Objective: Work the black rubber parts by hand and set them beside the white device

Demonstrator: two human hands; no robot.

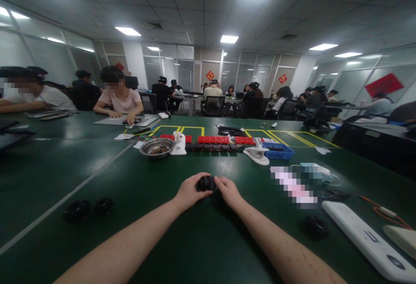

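Straight ahead, just above the green table, my left hand is closed around a small black part, thumb below it and fingers above. The part looks chunky and dark; its exact kind cannot be made out. From the other side, my right hand pinches its right end with thumb and fingertips. To the left of my left forearm lie two black ring-shaped parts, a larger one and a smaller one. Another black ring-shaped part rests right of my right forearm.
Beyond my hands stand a metal bowl of small pieces, white clamp-like stands, red strips and a blue tray. A long white device lies at right. Across the table a person works with both hands.
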